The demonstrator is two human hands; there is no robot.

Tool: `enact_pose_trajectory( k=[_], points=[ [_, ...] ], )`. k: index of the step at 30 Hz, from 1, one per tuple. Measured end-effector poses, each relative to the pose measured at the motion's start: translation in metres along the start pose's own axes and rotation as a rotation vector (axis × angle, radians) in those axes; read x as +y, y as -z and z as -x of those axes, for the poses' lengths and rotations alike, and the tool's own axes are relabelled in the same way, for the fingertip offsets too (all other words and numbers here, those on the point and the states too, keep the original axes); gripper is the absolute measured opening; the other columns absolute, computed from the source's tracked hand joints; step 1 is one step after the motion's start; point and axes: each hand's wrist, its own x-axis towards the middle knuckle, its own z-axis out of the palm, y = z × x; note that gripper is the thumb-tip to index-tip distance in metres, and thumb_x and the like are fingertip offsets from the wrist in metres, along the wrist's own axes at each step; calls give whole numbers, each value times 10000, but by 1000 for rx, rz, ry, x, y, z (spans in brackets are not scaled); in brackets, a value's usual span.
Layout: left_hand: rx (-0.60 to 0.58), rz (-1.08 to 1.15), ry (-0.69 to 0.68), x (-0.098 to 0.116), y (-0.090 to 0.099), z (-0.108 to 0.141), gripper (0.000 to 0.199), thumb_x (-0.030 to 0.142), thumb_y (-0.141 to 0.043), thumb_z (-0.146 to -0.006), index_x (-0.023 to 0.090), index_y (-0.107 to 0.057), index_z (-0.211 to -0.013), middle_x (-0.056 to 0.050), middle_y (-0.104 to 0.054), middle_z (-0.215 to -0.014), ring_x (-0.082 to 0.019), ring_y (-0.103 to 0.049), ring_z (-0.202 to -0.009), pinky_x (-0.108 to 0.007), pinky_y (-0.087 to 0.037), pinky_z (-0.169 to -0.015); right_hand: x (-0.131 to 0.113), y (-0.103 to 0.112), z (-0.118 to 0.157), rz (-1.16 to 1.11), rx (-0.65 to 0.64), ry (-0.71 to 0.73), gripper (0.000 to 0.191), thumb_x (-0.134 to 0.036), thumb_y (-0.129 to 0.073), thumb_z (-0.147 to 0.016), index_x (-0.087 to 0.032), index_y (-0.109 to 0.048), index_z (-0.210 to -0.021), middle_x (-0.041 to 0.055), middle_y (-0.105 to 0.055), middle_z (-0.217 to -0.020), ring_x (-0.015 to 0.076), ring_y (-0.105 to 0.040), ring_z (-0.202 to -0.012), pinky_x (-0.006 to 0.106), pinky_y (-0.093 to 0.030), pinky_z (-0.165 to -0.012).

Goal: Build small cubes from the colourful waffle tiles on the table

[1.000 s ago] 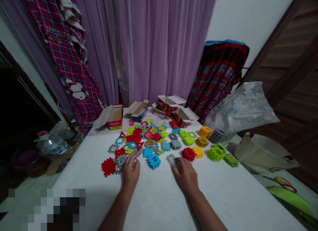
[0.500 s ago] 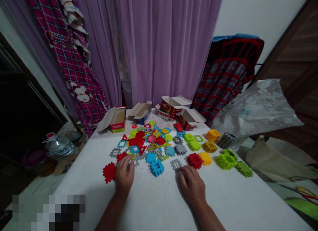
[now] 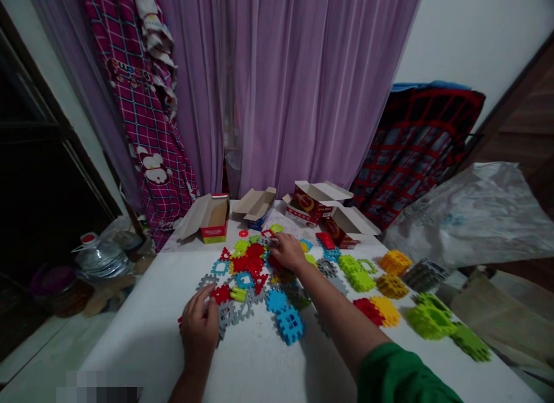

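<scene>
Bending in at about 7 o'clock, the left hand (image 3: 199, 328) is held low over the near edge of a spread of interlocking plastic pieces (image 3: 255, 276) on the white tabletop (image 3: 130, 348). Its grip is curled nearly shut, but whether a piece is held in it cannot be told. A gray piece (image 3: 226, 319) is seen just beside the fingers (image 3: 208, 299), with a red piece (image 3: 221, 294) and a small lime connector (image 3: 238, 294) close by.

A green sleeve (image 3: 402, 374) is seen at 4 o'clock, and from it the right arm is stretched to the right hand (image 3: 288, 253) at 12 o'clock. That hand is pressed down into the pile, with its grip partly open; no held piece can be made out. A stacked blue block (image 3: 289, 325) is left below the arm.

Red, yellow and lime blocks (image 3: 428, 319) are grouped at 2 to 3 o'clock. Four opened cardboard boxes (image 3: 311, 198) are lined up beyond the pile at 12 o'clock, and a purple curtain (image 3: 281, 91) is hung behind them.
</scene>
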Motion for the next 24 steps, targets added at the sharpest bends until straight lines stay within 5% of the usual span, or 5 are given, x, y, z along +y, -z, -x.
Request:
enact_pose_trajectory(
  k=[8, 16, 20, 24],
  points=[
    [-35, -57, 53, -5, -2, 4, 308, 334, -445, -905, 231, -698, -1046, -72, -734, -1067, -248, -665, -1028, -408, -530, -929, -1, -37, -36, -14, -126, 12, 506, -261, -642, -786, -248, -595, -1289, 90, -634, -1292, 264, -496, -1235, 397, -357, -965],
    [-30, -53, 18, -2, 1, 2, 290, 302, -457, -906, 223, -700, -1042, -70, -736, -1055, -235, -667, -1012, -381, -529, -910, -2, -35, -35, -251, 0, -107, 179, -284, -539, -887, -218, -701, -922, 76, -699, -937, 228, -596, -997, 330, -398, -866],
    [-22, -89, -102, 4, 3, 0, 277, 250, -464, -911, 210, -698, -1054, -79, -740, -1051, -235, -670, -986, -373, -501, -893, 1, -20, -5, -517, 26, -156, 318, -450, -500, -896, -196, -686, -941, 23, -664, -758, 181, -603, -720, 275, -442, -651],
    [-39, -168, -198, 20, 8, -2, 276, 234, -494, -900, 222, -707, -1076, -86, -743, -1061, -248, -665, -980, -389, -451, -908, 7, 2, 62, -769, -7, -167, 511, -618, -532, -835, -184, -676, -1061, 9, -659, -727, 153, -591, -615, 255, -441, -546]
  ],
)
